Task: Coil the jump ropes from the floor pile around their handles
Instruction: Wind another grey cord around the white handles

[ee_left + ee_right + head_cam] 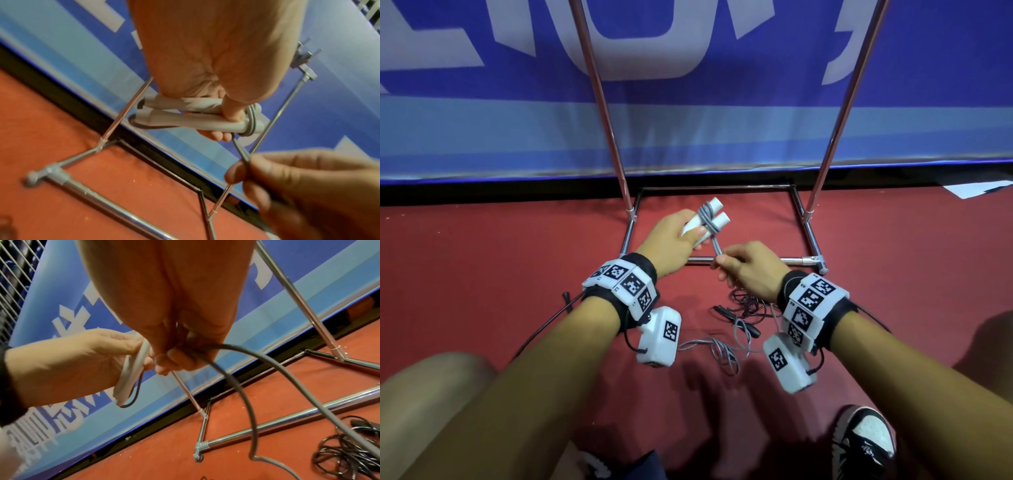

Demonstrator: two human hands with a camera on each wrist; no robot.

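Fingers [232, 112] of left hand [671, 240] grip both handles [709, 219]; right hand [750, 270] pinches grey rope [717, 248], few turns wrapped, rest on floor [517, 257].

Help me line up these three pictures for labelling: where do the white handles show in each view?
Head: white handles at upper centre, gripped by the left hand.
Left wrist: centre, under the palm.
Right wrist: left of centre, seen edge-on.
Shared landmark: the metal rack base on the red floor.
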